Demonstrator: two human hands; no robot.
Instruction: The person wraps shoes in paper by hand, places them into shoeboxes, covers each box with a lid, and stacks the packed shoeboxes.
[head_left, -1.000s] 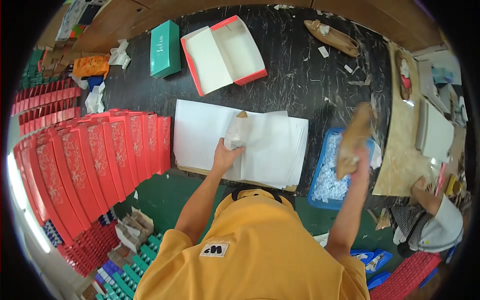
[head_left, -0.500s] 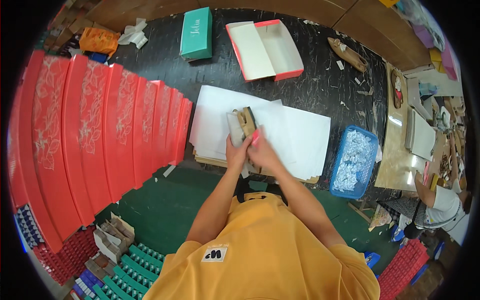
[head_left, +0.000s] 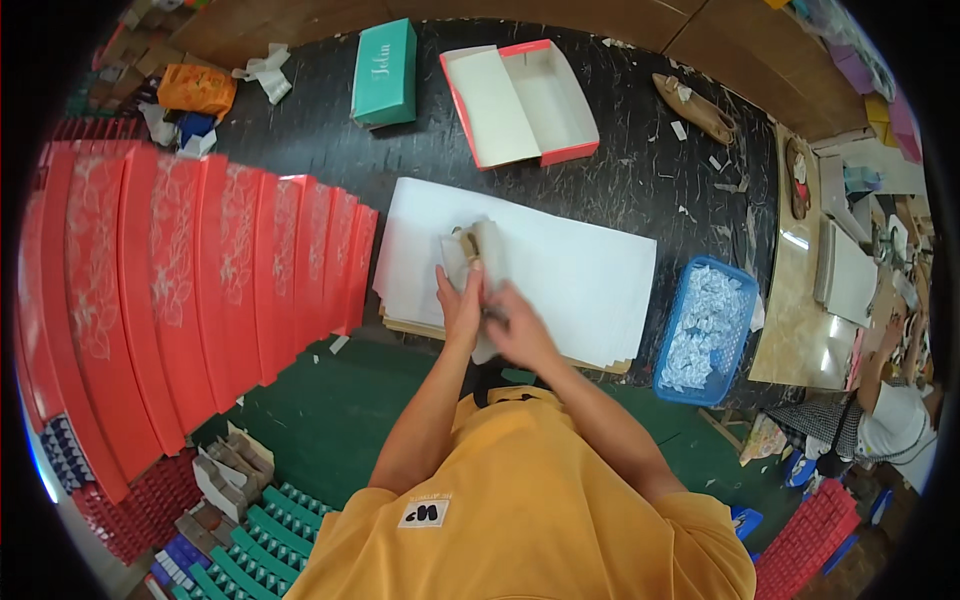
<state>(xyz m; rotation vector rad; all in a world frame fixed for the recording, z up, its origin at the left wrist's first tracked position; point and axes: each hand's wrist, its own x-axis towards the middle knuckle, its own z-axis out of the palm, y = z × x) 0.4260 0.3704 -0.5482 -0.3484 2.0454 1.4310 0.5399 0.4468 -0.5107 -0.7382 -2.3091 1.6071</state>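
Observation:
Over the stack of white paper sheets (head_left: 585, 270), a pair of tan flat shoes (head_left: 469, 243) is held partly wrapped in a white sheet of paper (head_left: 490, 242). My left hand (head_left: 461, 308) is closed round the bundle from its left side, thumb lying up along it. Blurred by motion, my right hand (head_left: 522, 330) has its fingers curled at the near end of the bundle, where a dark part of a shoe shows. The paper hides most of the shoes.
Red lidded boxes (head_left: 175, 270) stand stacked at the left. Beyond the paper are a teal box (head_left: 384, 75) and an open red-and-white shoebox (head_left: 560, 95). At right, a blue basket (head_left: 744, 300) holds crumpled paper; a tan shoe (head_left: 705, 112) lies behind. Another person (head_left: 893, 420) works far right.
The white paper has come round the right side of the shoes, covering more of them. My right hand has moved slightly down; the pink part by it no longer shows.

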